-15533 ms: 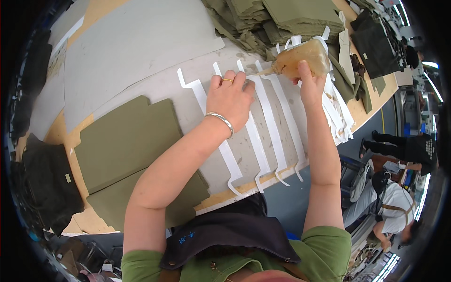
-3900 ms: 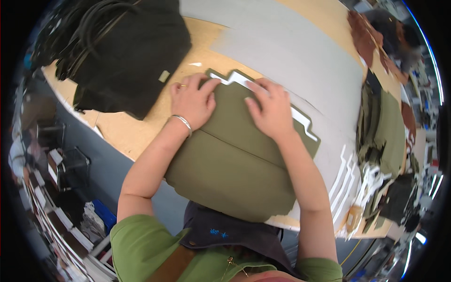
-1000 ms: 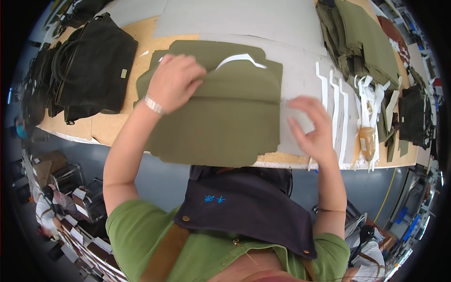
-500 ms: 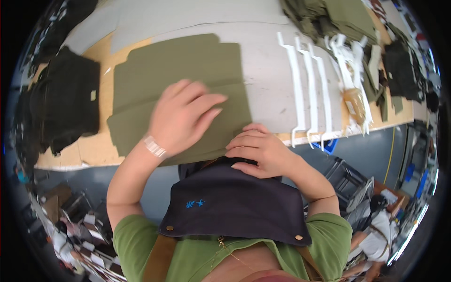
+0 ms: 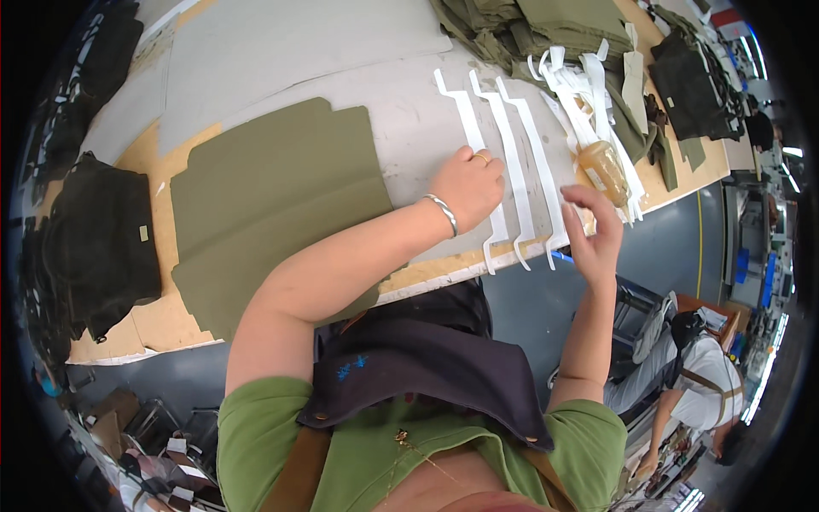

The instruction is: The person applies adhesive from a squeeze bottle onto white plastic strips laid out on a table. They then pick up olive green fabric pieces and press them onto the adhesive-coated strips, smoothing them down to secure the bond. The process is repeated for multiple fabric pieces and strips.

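Observation:
Three narrow white strips with bent ends lie side by side at the table's front edge: a left strip [image 5: 467, 119], a middle strip [image 5: 509, 162] and a right strip [image 5: 541, 162]. Over the left strip is my left hand [image 5: 469, 192], its fingers curled down and their tips hidden. My right hand [image 5: 597, 239] hovers near the right strip and the table edge, thumb and forefinger apart, with nothing visible between them. Partly under my left forearm, an olive-green fabric panel [image 5: 281, 179] with notched corners is spread flat.
Beyond the strips lie a bundle of white strips [image 5: 589, 102], a brownish wrapped packet [image 5: 602, 171] and piled olive fabric [image 5: 554, 34]. Dark folded garments [image 5: 102, 247] sit on the table's left end. A person in a white shirt [image 5: 712, 384] is at lower right.
My left hand has moved right from the green panel to the white strips. My right hand has left the panel's near edge and shifted right, its fingers parted. The view has turned.

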`<state>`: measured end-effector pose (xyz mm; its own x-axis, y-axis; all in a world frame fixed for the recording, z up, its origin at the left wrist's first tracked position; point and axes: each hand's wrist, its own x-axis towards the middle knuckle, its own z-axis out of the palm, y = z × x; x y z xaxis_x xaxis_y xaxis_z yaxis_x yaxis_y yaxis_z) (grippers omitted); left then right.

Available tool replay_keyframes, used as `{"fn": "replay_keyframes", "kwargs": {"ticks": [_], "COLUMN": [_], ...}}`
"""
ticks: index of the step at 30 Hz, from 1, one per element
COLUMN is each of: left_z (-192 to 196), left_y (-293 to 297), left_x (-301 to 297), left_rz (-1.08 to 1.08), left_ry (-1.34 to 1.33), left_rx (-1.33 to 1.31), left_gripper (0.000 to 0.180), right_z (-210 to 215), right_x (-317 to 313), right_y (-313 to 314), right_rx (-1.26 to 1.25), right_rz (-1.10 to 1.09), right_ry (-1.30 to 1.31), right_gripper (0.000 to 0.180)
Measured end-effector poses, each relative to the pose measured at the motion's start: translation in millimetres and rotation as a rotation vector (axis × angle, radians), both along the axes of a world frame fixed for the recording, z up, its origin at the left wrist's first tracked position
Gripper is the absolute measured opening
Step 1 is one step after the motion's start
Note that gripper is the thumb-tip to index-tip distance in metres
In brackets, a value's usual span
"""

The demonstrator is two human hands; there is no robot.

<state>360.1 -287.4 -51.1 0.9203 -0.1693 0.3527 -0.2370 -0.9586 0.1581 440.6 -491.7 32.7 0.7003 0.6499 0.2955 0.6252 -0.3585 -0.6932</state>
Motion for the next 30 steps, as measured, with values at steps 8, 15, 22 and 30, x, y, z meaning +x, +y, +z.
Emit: {"fn": "replay_keyframes", "kwargs": {"ticks": [8, 15, 22, 30], "left_z": [89, 141, 153, 123], "left_y": [49, 93, 106, 143], "left_x": [-45, -127, -138, -167], "left_rz": [-0.091, -0.078, 0.403, 0.486], "left_ry": [-0.232, -0.121, -0.364, -0.401], "left_rx": [-0.29, -0.356, -0.412, -0.238], "left_gripper": [0.009, 0.019, 0.078, 0.041], "right_z": [30, 16, 58, 69], "right_x": [20, -12, -52, -45], "right_y": [72, 162, 228, 239], "right_rx": [-0.086, 0.118, 0.267, -0.054], "right_rz": [0.361, 0.684, 0.494, 0.691], "right_ry": [-0.201, -0.211, -0.397, -0.191], "right_gripper": [0.053, 0.045, 0.033, 0.033]}}
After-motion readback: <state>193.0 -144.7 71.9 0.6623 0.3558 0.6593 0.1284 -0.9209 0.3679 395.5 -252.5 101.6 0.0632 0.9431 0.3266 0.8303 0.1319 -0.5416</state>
